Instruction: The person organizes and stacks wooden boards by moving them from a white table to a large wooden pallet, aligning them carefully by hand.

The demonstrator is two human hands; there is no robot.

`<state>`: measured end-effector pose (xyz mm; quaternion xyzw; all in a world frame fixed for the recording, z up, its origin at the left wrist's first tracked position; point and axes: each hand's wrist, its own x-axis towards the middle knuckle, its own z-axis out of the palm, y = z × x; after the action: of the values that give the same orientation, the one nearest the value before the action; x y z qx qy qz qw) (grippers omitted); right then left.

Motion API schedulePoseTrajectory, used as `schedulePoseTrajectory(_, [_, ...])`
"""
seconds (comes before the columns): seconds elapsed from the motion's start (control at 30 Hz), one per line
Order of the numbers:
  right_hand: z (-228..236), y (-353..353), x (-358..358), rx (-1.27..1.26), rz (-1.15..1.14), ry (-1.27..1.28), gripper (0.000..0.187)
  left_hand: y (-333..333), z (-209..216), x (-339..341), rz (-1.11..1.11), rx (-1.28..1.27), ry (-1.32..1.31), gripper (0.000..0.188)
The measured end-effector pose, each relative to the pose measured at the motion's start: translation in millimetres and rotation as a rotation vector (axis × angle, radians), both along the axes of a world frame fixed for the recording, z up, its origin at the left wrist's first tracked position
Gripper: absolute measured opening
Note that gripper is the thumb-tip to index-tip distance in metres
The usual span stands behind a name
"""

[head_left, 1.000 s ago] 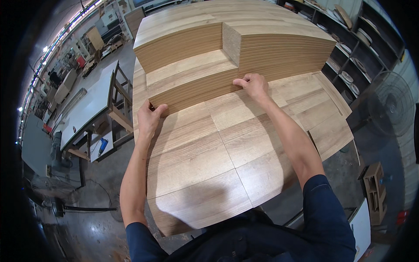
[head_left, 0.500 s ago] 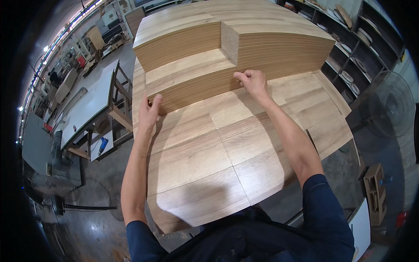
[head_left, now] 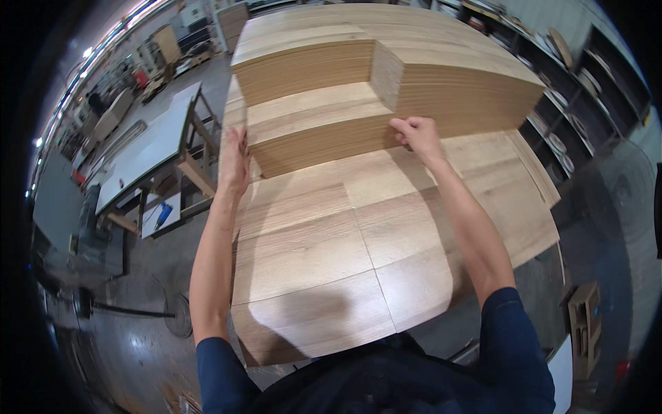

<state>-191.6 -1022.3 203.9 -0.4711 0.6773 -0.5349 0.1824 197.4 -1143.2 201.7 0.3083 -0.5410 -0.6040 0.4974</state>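
My open, empty left hand (head_left: 236,162) and curled, seemingly empty right hand (head_left: 420,138) should press the low board stack (head_left: 324,146) evenly.

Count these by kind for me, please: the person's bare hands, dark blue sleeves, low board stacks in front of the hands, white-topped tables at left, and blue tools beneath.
Bare hands (left hand, right hand): 2
Dark blue sleeves (left sleeve, right sleeve): 2
Low board stack: 1
White-topped table: 1
Blue tool: 1
Total: 7
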Motion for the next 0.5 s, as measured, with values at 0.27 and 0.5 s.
schedulePoseTrajectory(0.27, [7, -1, 5, 0.09, -0.055, -0.066, 0.037, -29, 6, -27, 0.05, -0.014, 0.118, 0.088])
schedulePoseTrajectory(0.5, [9, -4, 11, 0.059, 0.019, -0.11, 0.037, -91, -14, 10, -0.021, -0.031, 0.08, 0.099])
